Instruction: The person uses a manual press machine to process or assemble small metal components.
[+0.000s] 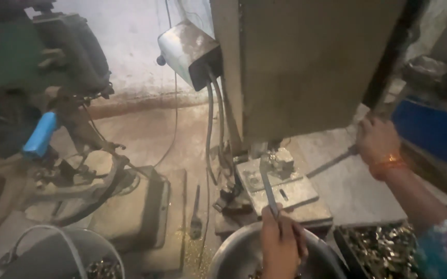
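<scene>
Head-camera view down onto a small workshop press.

Left hand [280, 245] closed around the near end of a thin metal strip [268, 187], fingers wrapped tight. Strip running up and away from that hand, its far tip resting on the press die block [280, 178] under the tall grey machine column [311, 67].

Right hand [376, 140] raised far to the right of the strip, closed on what looks like the press lever [389, 101]; grip partly blurred, so the exact hold cannot be told.

Step in hand, by judgement: positioning work on the die with the strip, lever ready. Next move likely calls for a steady tip on the die and fingers kept well back before any pull of the lever.

Strip: narrow, flat, dull grey, slightly tilted, straight along its length.

Directly under the left hand, a round steel bowl [234, 256]. Just right of it, a dark tray of small brass-coloured parts [381, 250]. Far to the left, a grey bucket [48, 256] with similar pieces, and a blurred machine with a blue handle [40, 135].
</scene>
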